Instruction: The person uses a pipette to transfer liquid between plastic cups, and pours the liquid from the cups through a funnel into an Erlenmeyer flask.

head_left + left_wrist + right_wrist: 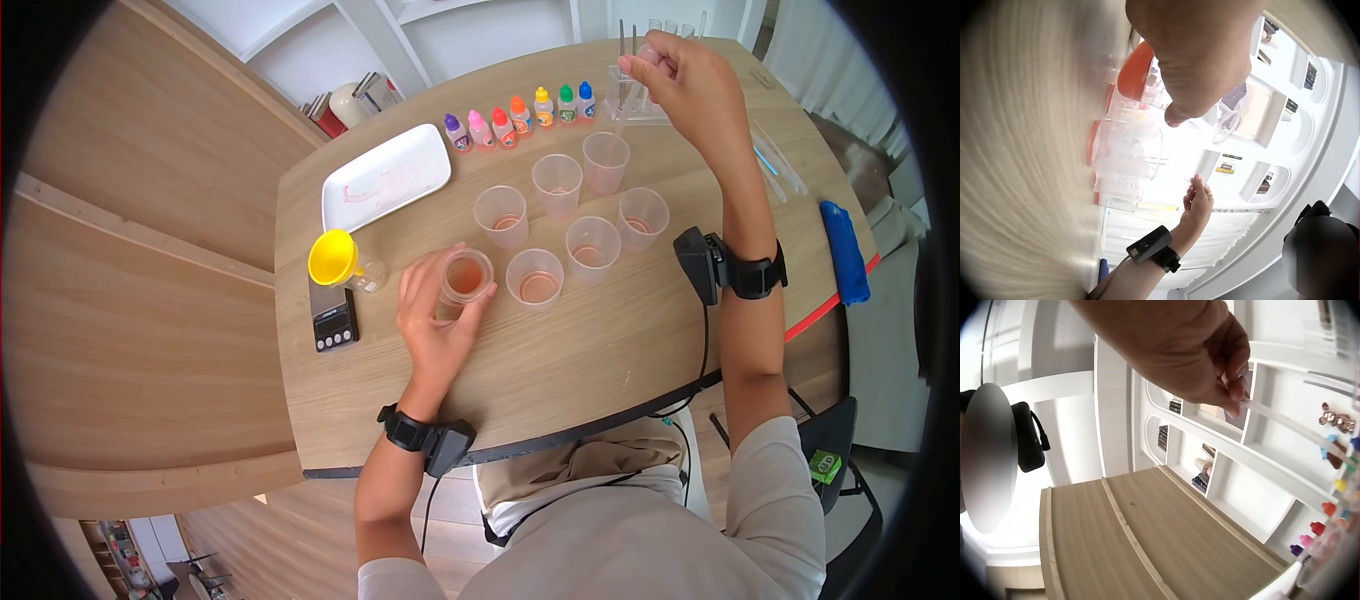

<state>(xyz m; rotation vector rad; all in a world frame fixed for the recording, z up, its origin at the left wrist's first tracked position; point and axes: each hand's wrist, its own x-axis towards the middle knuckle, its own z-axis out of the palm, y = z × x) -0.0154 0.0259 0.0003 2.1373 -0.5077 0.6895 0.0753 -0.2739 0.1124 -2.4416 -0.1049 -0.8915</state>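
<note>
My left hand [432, 318] grips a clear plastic cup [467, 277] at the front left of a cup cluster. Orange-red liquid [1135, 72] shows in it, slanted across the left wrist view. High over the back right, my right hand [698, 85] pinches the top of a thin translucent dropper [1291, 425]. The dropper slants down, its lower end overlapping the rearmost cup [606, 165] in the head view. Several more cups stand between the hands, among them a front cup [535, 279] and a right-hand cup [642, 219], each with a little pale reddish liquid.
Dropper bottles [502, 129] with coloured caps line the back. A white tray [440, 178] with pink stains lies back left. A yellow funnel [333, 258] sits in a small flask beside a black scale [335, 322]. Behind the right hand stands a clear rack [655, 115]; a blue case [845, 252] lies at the right edge.
</note>
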